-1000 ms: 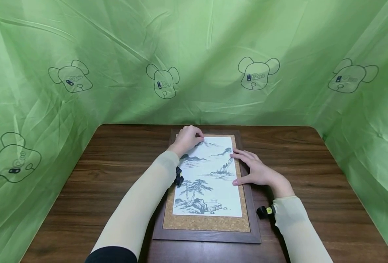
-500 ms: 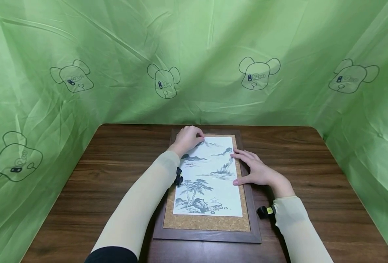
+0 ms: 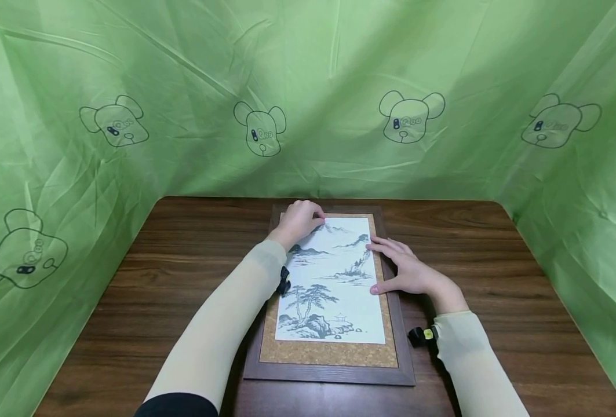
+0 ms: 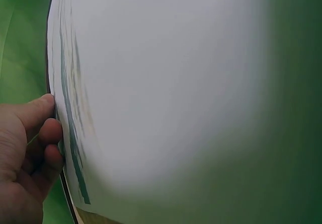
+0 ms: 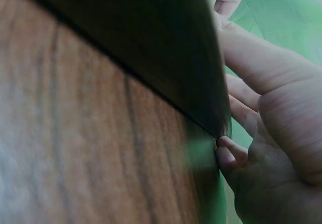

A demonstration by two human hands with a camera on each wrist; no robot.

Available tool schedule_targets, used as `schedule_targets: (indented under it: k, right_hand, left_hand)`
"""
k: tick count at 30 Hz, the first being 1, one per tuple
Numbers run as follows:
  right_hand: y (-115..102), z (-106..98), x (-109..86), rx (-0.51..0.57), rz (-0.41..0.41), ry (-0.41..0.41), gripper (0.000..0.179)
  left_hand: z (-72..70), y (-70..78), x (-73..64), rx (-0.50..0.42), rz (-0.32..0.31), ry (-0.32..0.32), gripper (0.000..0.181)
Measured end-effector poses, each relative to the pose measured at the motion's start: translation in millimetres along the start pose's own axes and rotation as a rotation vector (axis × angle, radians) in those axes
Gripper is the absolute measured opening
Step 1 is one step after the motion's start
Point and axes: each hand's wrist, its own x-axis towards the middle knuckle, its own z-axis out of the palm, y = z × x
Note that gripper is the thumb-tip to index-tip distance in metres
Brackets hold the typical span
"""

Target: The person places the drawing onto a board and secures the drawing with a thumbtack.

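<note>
A white sheet of paper (image 3: 334,310) printed with an ink landscape of pines, rocks and hills lies flat on a cork board (image 3: 328,353) with a dark wooden frame (image 3: 330,375). At the sheet's top edge, my left hand (image 3: 298,222) has curled fingers, thumb and fingertips brought together; the left wrist view shows the fingertips (image 4: 50,131) right at the paper's edge. That hand hides the top left corner. My right hand (image 3: 404,269) rests over the frame's right side, its fingers extended and fingertips and thumb on the sheet's right edge.
The framed board lies on a brown wood-grain table (image 3: 193,272). Green curtains (image 3: 334,87) with bear-head drawings hang behind it and at both sides. A small dark wrist camera (image 3: 421,336) sits at the right cuff, another camera (image 3: 284,280) at the left.
</note>
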Motion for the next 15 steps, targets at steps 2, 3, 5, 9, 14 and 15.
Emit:
schedule_targets:
  k: [2, 3, 5, 9, 14, 15]
  right_hand:
    - [-0.1, -0.1, -0.3, 0.001, -0.001, 0.000, 0.108]
    - [-0.2, -0.2, -0.4, 0.002, -0.002, 0.000, 0.108]
    - [-0.1, -0.5, -0.6, 0.003, -0.002, 0.000, 0.108]
    - [-0.2, -0.7, -1.0, 0.002, -0.001, 0.004, 0.108]
    - [0.1, -0.4, -1.3, -0.001, 0.001, -0.001, 0.108]
    - [0.2, -0.5, -1.4, -0.001, 0.001, -0.001, 0.108]
  left_hand:
    - [0.3, 0.6, -0.2, -0.002, 0.007, 0.004, 0.009]
    - [0.3, 1.2, -0.5, -0.005, 0.005, 0.006, 0.009]
    - [0.4, 2.5, -0.9, -0.009, -0.001, 0.010, 0.009]
    - [0.5, 5.5, -0.7, -0.009, -0.013, 0.009, 0.010]
    - [1.9, 6.8, -0.9, 0.027, -0.012, -0.011, 0.013]
    - [1.9, 6.9, -1.2, 0.033, -0.011, -0.016, 0.013]
